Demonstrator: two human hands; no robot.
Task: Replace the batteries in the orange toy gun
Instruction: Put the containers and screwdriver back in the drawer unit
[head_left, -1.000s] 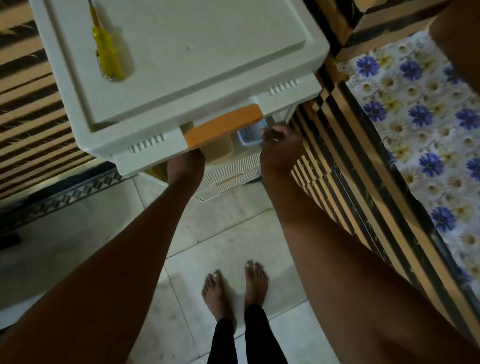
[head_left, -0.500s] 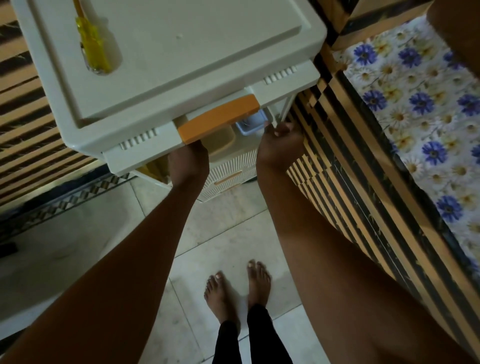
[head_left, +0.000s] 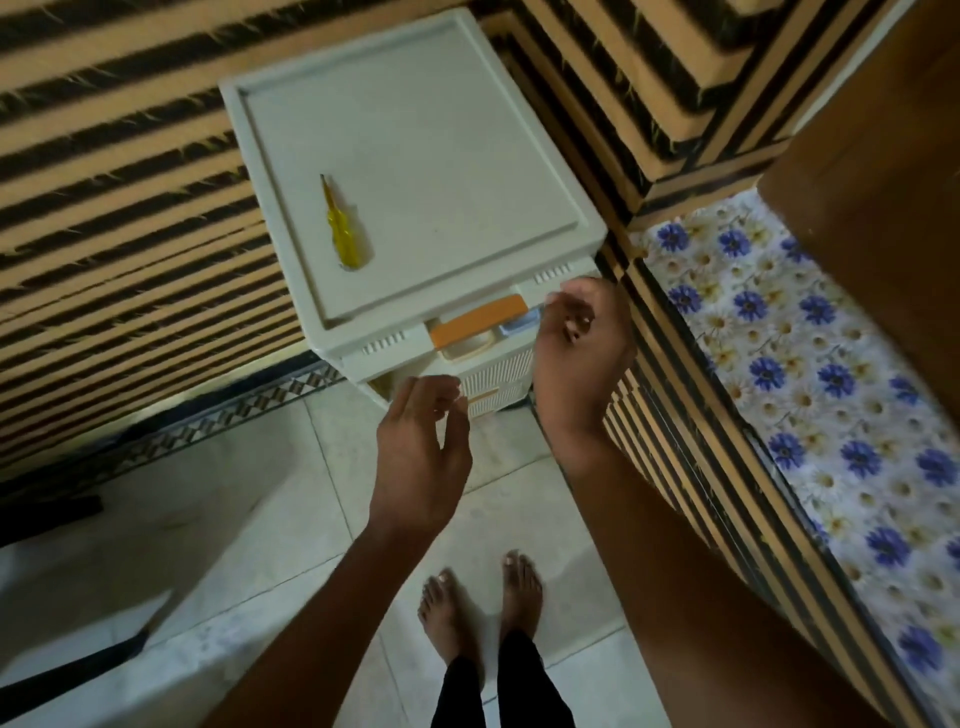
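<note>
I see one white drawer cabinet at upper centre of the frame, its top drawer with the orange handle standing slightly out, presumably for access to stored parts. One yellow screwdriver lies flat on the cabinet top, left of centre, likely staged for a battery cover screw. My left hand hovers below the drawer front, fingers loosely curled, holding nothing. My right hand sits at the drawer's right corner, fingers bent; I cannot tell whether it pinches anything. The orange toy gun is not visible; no batteries are visible either.
</note>
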